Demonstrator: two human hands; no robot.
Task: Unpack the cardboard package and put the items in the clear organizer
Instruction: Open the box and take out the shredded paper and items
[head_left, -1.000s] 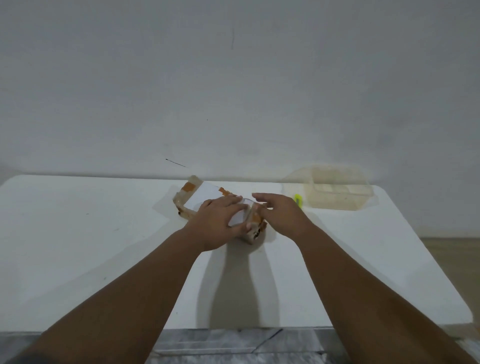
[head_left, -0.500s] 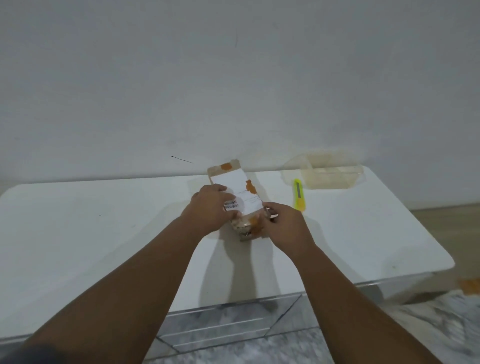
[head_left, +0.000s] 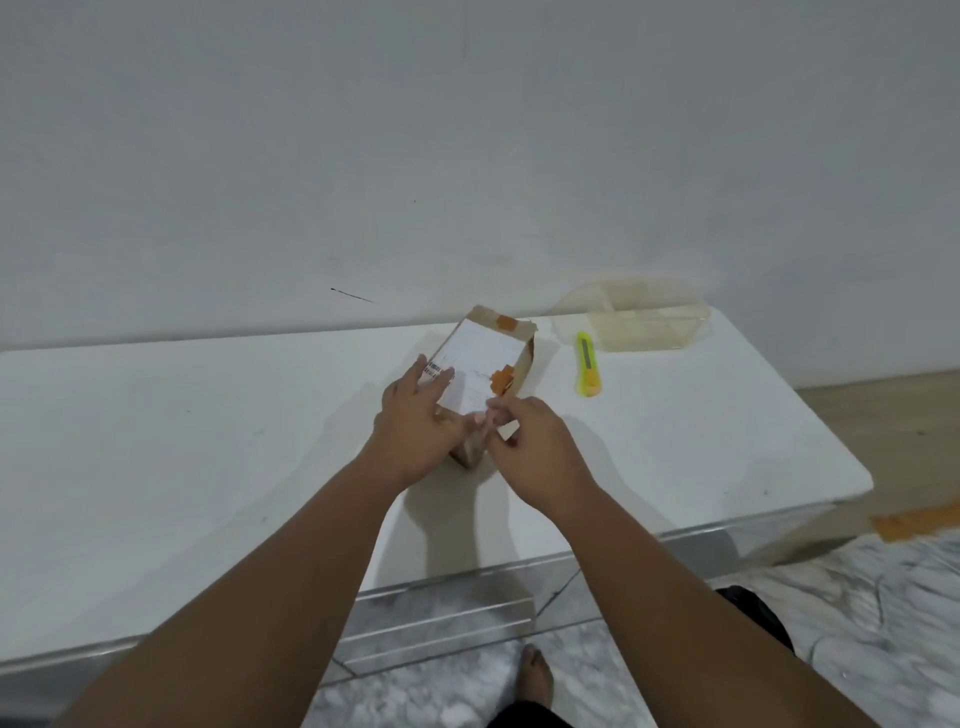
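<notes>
Package (head_left: 485, 364): brown cardboard, on the white table (head_left: 208, 441), near its middle and toward the far edge; closed, with a white label on top, a barcode at the label's left edge, and orange tape patches at the far end and on the right side of the label.
Left hand (head_left: 418, 431): laid on the near-left part of the package, fingers spread and flat over the barcode corner, thumb along the near end; pressing on the package, not wrapped round it.
Right hand (head_left: 535, 452): at the near-right corner of the package, thumb and forefinger pinched narrow at the label's near edge; whether tape or label sits between them cannot be told.
Fingertips (head_left: 480, 418): both hands meet at the package's near end, touching or almost so.
Organizer (head_left: 644, 319): clear, compartmented, at the table's far right corner, against the wall (head_left: 467, 156); well apart from the package; contents not discernible.
Cutter (head_left: 587, 364): yellow-green, flat on the table between package and organizer, just beside the organizer's near-left corner, lengthwise toward the wall; untouched.
Floor (head_left: 857, 623): grey marbled, a bare foot (head_left: 537, 680) below the table's near edge.
</notes>
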